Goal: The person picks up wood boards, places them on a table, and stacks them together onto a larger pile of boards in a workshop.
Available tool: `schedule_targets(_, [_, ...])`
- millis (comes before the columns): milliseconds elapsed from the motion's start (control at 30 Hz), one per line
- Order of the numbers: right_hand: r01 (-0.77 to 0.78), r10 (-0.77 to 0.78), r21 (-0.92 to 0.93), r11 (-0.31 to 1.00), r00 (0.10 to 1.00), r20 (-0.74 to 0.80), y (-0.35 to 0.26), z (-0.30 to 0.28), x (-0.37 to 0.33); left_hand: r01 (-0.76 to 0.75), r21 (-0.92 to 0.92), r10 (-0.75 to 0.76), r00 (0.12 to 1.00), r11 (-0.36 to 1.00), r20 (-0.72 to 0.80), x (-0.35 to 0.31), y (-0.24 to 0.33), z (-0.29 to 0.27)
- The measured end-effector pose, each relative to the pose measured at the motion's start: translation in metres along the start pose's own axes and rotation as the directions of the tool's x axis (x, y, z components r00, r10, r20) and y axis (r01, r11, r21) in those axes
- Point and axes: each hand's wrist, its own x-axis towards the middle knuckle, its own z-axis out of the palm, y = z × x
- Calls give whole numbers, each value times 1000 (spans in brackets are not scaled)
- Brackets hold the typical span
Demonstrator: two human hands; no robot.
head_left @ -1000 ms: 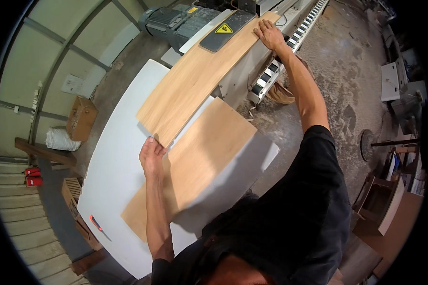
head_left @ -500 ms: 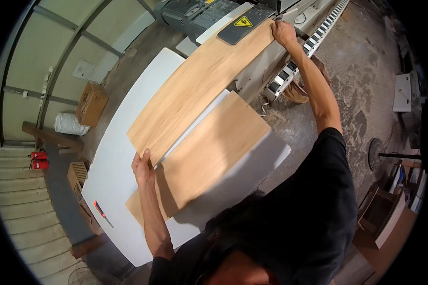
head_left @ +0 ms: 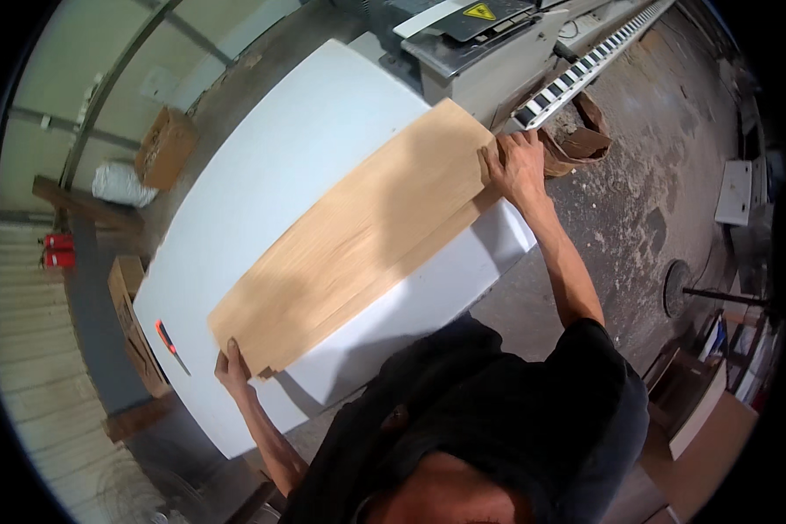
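Note:
A long light-wood veneer sheet [head_left: 358, 236] lies flat on top of another like it, on a big white board [head_left: 262, 166]. My left hand [head_left: 233, 370] grips the sheet's near-left end, fingers curled over its edge. My right hand [head_left: 515, 166] holds the far-right end, near the board's corner. Both arms stretch out from my dark shirt at the lower edge. The lower sheet shows only as a thin strip along the near side.
A grey machine [head_left: 489, 39] with a roller conveyor [head_left: 585, 65] stands beyond the board. A red-handled tool [head_left: 168, 339] lies on the board's left end. Cardboard boxes [head_left: 162, 148] and a white sack [head_left: 118, 183] sit at the left wall. Dusty concrete floor [head_left: 655, 175] is to the right.
The upper sheet has swung down from the machine and now lies along the lower one. Both hands moved with it, toward me.

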Motion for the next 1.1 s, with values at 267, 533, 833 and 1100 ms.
schedule_targets(267, [-226,128,367,902,954,273,18,28,-27,-175,4,173,978,985,118,-13,-40,5])
schedule_targets(533, [-203,56,371,906,928,369,4,13,-32,-128,80,131,991,989,-33,-16,-33,12])
schedule_targets(833, [-320,79,438,840,871,485,3,-6,-38,-260,-50,262,916,964,302,-16,-68,-30])
schedule_targets(1100, [-209,-7,583,785,938,346,4,8,-46,-413,633,275,910,655,309,-51,-51,-34])
